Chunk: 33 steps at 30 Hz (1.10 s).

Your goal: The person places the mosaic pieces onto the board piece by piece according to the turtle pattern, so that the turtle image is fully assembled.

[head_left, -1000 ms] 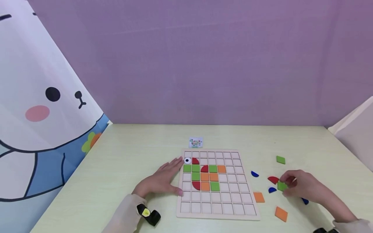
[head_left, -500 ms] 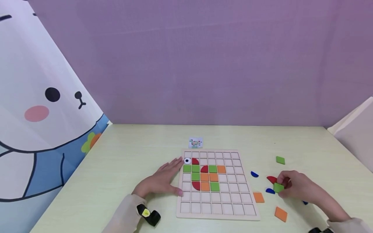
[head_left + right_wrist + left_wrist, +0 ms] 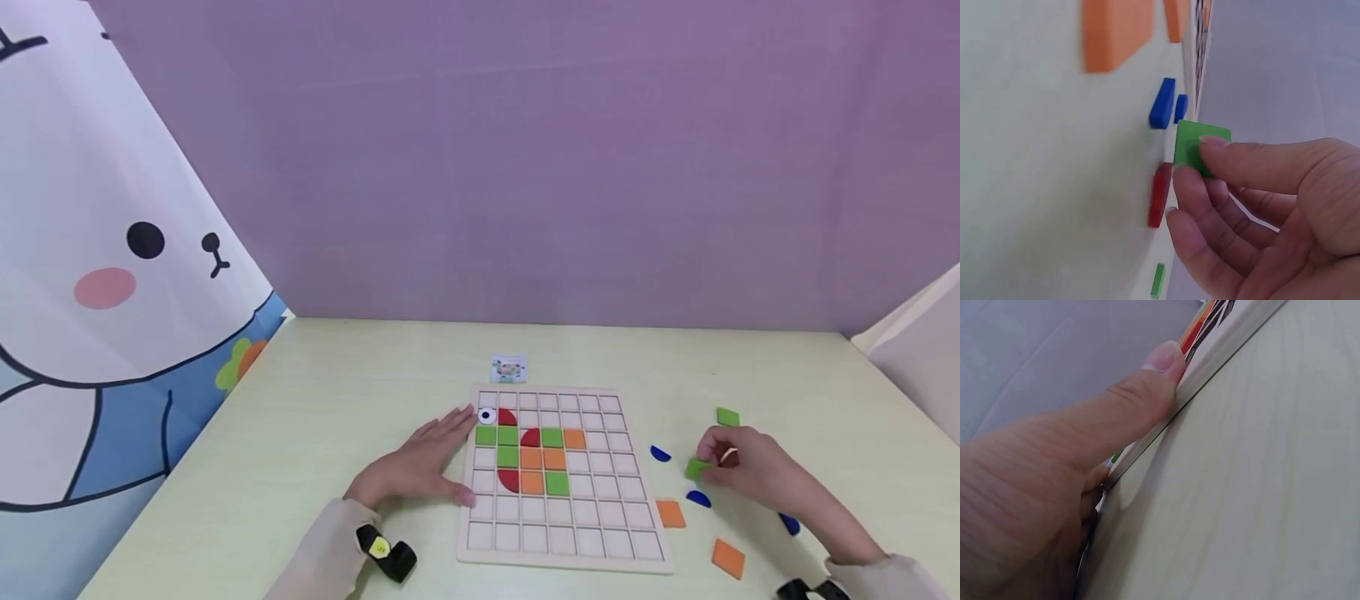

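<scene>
My right hand [image 3: 761, 471] pinches a green square tile [image 3: 696, 469] between thumb and fingers, over the table to the right of the board. In the right wrist view that tile [image 3: 1187, 147] is up off the surface, near a red piece [image 3: 1160, 195] that the hand hides in the head view. The pale gridded board [image 3: 573, 540] bears green and orange squares, red quarter-rounds and a white eye tile [image 3: 487, 415]. Along its left edge rests my left hand [image 3: 420, 467], fingers extended. The left wrist view has the thumb [image 3: 1129, 403] against the board's rim.
Loose pieces lie right of the board: blue half-rounds [image 3: 698, 499], orange squares [image 3: 671, 514] and another green tile [image 3: 727, 417]. Behind the board is a small picture card [image 3: 508, 369]. A purple backdrop [image 3: 562, 167] closes off the table's far edge.
The right hand has taken up the green tile and carried it left, over where the red piece was visible. The left hand stays on the board's edge. The head view has shifted slightly.
</scene>
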Each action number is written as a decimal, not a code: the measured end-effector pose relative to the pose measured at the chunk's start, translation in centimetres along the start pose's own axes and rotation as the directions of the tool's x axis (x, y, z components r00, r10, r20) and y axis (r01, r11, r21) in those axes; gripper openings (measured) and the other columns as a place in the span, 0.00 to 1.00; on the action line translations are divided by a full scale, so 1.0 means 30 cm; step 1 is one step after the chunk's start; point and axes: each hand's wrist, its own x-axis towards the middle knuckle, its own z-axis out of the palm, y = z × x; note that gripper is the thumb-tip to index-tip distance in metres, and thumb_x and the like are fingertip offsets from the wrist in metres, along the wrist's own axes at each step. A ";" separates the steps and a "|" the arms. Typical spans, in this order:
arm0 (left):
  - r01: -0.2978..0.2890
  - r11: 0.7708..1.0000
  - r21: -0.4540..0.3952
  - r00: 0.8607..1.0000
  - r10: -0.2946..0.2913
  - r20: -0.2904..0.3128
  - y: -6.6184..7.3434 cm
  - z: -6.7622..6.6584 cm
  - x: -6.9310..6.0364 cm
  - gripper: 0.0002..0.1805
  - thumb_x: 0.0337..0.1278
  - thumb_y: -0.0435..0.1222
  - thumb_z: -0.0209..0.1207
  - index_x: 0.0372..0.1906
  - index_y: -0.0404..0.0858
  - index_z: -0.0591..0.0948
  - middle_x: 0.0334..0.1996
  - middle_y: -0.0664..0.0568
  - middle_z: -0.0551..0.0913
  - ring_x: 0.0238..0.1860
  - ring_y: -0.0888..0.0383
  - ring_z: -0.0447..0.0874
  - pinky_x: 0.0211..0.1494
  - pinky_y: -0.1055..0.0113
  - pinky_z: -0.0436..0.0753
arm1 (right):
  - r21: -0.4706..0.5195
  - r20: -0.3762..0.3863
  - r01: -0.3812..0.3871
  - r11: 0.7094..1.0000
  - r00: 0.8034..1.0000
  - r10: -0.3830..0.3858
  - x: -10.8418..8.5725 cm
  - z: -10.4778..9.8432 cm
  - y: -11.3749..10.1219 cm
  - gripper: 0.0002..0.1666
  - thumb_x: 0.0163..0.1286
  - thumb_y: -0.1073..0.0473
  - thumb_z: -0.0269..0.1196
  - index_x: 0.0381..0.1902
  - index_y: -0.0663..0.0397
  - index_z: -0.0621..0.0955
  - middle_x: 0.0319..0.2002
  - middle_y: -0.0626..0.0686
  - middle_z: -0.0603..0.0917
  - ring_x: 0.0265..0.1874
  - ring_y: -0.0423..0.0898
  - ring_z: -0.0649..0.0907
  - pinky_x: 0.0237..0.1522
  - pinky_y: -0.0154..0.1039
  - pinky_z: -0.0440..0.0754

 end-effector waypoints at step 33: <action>-0.005 1.000 0.007 1.000 0.005 -0.001 -0.003 0.000 0.004 0.60 0.43 0.63 0.64 0.76 0.42 0.47 0.77 0.51 0.41 0.77 0.50 0.36 0.77 0.46 0.43 | 0.146 -0.015 0.158 0.977 0.987 -0.158 0.118 0.065 -0.220 0.08 0.56 0.73 0.64 0.31 0.56 0.80 0.29 0.48 0.80 0.28 0.41 0.76 0.29 0.29 0.75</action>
